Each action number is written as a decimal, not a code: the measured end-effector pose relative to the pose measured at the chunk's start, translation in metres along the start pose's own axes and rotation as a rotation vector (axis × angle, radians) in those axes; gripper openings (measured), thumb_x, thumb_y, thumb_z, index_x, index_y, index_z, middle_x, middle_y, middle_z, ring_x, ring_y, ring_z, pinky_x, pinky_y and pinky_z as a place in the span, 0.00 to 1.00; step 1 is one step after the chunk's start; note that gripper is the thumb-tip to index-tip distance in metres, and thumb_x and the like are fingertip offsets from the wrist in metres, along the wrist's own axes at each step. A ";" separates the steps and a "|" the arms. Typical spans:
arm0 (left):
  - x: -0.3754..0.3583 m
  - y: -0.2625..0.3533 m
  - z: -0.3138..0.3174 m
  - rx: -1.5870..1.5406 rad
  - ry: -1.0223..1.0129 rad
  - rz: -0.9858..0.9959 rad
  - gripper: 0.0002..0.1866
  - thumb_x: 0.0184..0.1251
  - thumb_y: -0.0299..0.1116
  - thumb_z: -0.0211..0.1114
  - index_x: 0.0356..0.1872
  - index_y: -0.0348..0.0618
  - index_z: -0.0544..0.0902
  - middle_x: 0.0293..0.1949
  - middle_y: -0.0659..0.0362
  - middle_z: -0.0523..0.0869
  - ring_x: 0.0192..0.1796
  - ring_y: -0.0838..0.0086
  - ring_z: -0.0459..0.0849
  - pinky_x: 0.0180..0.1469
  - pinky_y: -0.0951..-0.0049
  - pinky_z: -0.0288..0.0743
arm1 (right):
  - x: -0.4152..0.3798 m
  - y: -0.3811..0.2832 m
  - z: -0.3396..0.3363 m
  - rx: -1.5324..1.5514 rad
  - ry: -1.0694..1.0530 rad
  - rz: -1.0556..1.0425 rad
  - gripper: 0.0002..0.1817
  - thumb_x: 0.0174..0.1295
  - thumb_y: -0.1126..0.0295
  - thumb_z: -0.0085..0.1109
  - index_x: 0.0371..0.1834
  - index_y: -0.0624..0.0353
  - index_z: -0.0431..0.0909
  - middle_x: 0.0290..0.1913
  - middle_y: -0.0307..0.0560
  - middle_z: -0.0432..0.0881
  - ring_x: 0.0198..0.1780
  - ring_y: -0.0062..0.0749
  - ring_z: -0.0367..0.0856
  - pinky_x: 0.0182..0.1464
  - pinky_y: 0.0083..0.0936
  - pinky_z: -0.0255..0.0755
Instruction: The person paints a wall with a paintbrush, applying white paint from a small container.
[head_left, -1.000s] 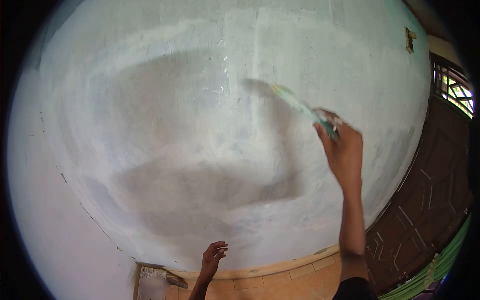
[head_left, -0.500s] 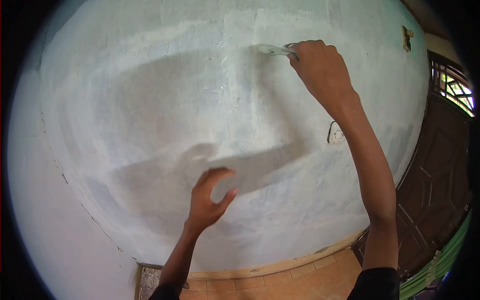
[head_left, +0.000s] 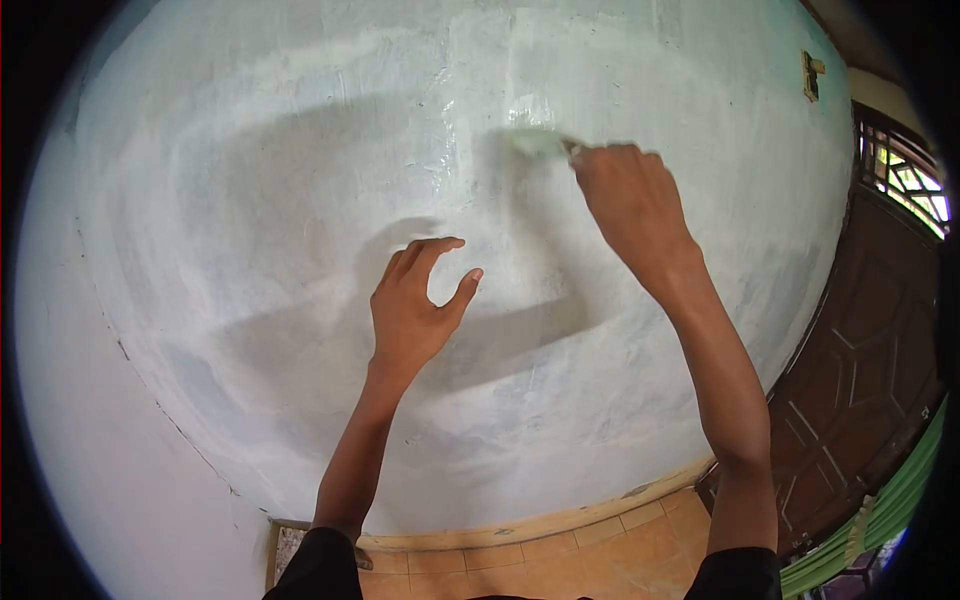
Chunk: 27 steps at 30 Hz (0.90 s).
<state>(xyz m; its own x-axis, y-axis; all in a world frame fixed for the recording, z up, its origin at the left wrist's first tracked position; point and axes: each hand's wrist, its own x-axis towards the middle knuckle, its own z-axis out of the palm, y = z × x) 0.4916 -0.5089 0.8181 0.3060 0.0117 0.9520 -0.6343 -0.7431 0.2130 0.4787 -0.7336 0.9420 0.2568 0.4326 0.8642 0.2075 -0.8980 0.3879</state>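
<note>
My right hand [head_left: 637,215] is wrapped round a paintbrush [head_left: 540,144], its pale, paint-covered head pointing left against the wall [head_left: 300,200]. Motion smears the brush, and the fingers conceal most of its handle. Wet, shiny white paint [head_left: 528,108] shows just above the brush, with another glossy streak to its left. Lower and to the left, my left hand [head_left: 412,300] is raised before the wall, thumb and fingers curved apart with nothing between them. Both arms cast shadows over the patchy, pale green-white surface.
A yellowish wall fitting [head_left: 811,76] sits at the upper right. Beyond it stand a dark brown door [head_left: 840,370] and a green curtain [head_left: 870,530]. Orange floor tiles [head_left: 560,560] run below the wall, with a plain side wall [head_left: 110,400] on the left.
My right hand has moved the paintbrush down the wall, leaving fresh shiny paint above it. My left hand has risen, still open. The wall socket is now hidden behind my right arm.
</note>
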 end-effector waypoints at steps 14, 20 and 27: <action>-0.046 -0.017 0.002 -0.173 -0.143 -0.171 0.16 0.58 0.32 0.71 0.47 0.43 0.83 0.43 0.55 0.87 0.44 0.62 0.86 0.44 0.65 0.79 | -0.009 -0.010 0.014 0.170 -0.090 0.133 0.09 0.58 0.77 0.53 0.39 0.65 0.81 0.27 0.60 0.80 0.30 0.54 0.82 0.29 0.42 0.75; -0.049 -0.019 0.000 -0.183 -0.150 -0.216 0.14 0.59 0.35 0.71 0.47 0.49 0.84 0.44 0.60 0.88 0.46 0.65 0.86 0.46 0.66 0.79 | -0.001 -0.014 0.040 0.152 -0.024 0.221 0.06 0.58 0.76 0.53 0.33 0.63 0.81 0.28 0.61 0.80 0.30 0.57 0.81 0.33 0.46 0.76; -0.050 -0.034 -0.006 -0.147 -0.128 -0.206 0.15 0.60 0.37 0.72 0.47 0.50 0.84 0.48 0.60 0.86 0.50 0.64 0.85 0.49 0.64 0.79 | 0.001 -0.021 0.018 0.104 -0.068 0.235 0.11 0.68 0.69 0.55 0.44 0.62 0.84 0.31 0.56 0.84 0.33 0.55 0.82 0.37 0.45 0.76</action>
<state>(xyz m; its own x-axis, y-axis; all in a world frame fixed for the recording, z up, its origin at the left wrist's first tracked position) 0.4932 -0.4804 0.7645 0.5203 0.0610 0.8518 -0.6427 -0.6288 0.4376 0.4919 -0.7124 0.9288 0.3717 0.2211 0.9016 0.2299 -0.9629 0.1414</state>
